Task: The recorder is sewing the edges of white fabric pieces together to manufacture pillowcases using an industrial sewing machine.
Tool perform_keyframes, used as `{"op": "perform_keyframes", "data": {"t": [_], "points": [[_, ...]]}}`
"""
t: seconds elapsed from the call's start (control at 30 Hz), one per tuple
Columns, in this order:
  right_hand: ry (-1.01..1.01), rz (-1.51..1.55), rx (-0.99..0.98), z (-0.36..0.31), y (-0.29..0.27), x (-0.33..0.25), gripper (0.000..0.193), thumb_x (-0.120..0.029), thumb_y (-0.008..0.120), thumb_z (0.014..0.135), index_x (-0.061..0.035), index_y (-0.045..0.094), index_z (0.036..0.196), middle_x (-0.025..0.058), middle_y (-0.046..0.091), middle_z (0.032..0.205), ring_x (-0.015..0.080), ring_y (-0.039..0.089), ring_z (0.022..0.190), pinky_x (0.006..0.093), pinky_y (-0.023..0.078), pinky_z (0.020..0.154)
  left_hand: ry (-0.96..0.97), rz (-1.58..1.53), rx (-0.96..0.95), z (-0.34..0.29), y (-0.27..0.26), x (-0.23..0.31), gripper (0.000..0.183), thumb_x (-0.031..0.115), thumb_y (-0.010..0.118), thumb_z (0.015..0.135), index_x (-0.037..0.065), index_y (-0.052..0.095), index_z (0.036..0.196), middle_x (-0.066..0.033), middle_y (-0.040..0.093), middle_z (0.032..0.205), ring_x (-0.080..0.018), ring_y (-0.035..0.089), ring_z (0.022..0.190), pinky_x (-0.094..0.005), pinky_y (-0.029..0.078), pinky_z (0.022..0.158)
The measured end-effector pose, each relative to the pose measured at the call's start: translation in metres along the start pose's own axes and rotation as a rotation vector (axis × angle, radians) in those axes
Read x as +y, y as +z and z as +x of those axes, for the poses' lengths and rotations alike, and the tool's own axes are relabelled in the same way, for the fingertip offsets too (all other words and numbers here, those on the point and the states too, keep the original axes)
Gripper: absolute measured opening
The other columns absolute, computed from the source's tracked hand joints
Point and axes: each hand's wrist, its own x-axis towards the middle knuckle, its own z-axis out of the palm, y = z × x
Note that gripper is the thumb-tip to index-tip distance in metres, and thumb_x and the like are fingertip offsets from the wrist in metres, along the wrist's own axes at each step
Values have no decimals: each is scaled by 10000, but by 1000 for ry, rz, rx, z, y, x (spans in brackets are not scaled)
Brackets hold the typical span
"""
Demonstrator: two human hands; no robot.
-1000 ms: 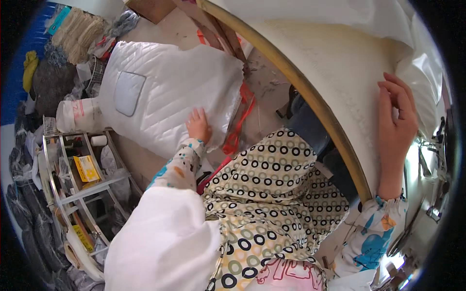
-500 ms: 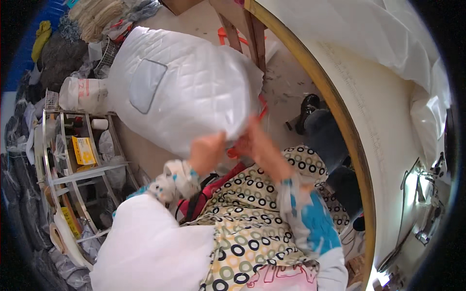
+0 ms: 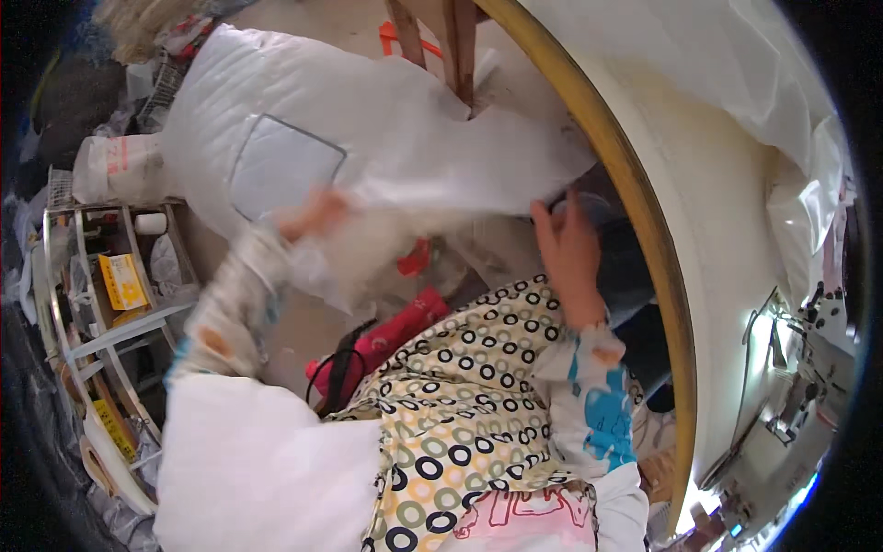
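Note:
A large, pale plastic bag [image 3: 405, 147] stretches across in front of me, and white quilted material shows through its left part. A grey-edged rounded panel [image 3: 285, 166] is on its near side. My left hand [image 3: 317, 213] is at the bag's near edge beside that panel, its fingers smeared by motion. My right hand [image 3: 568, 247] is at the right end of the same edge, fingers up and closed on the plastic. The edge runs taut between both hands. Below it, a thin plastic part hangs blurred.
A metal shelf rack [image 3: 120, 340] with a yellow box [image 3: 124, 282] stands at left, a white bucket [image 3: 120, 168] behind it. A yellow-edged table [image 3: 635, 193] curves along my right. Wooden legs [image 3: 458, 51] rise at the back. A red-pink item [image 3: 395, 331] lies near my lap.
My hands, close together before, have moved far apart, left hand leftward and right hand rightward. The bag's near end, bunched and rounded before, is now spread wide to the right.

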Motion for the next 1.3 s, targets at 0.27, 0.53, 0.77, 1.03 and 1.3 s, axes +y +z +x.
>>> {"op": "perform_keyframes", "data": {"t": [0.27,0.53,0.77,1.03,1.3], "points": [[-194,-214,39,-122,-38,12,297,-246,573,934,-89,634,1179,99,607,1235,316,505,1237,563,252,1087,-7,1615,828,58,-189,-65,224,167,519,891,7,623,1009,-215,634,1012,-381,604,949,-477,480,855],[-175,-189,24,-122,-37,8,255,-230,548,931,-100,663,1118,74,605,1259,287,473,1280,539,183,1130,-461,799,701,85,53,-69,767,475,566,906,124,239,1505,-192,233,1555,-432,292,1391,-557,290,1106],[-197,-196,88,-123,-29,9,240,-200,545,911,-96,671,1088,71,618,1230,290,487,1262,535,200,1121,-451,887,672,65,13,-152,574,283,533,889,201,371,1433,-174,420,1427,-415,466,1250,-541,444,959],[-231,-84,136,-124,-34,18,238,-193,557,899,-89,674,1078,78,628,1200,294,501,1245,547,222,1106,202,869,776,-95,-341,-131,45,123,588,790,108,595,749,-137,551,638,-333,592,666,-430,457,583],[65,724,-393,-109,-119,-48,491,-199,699,853,-45,557,1296,133,567,1316,252,466,1305,450,332,1086,468,755,1059,-96,-175,394,290,144,505,847,6,590,1087,-196,635,846,-261,642,861,-414,477,760]]}}
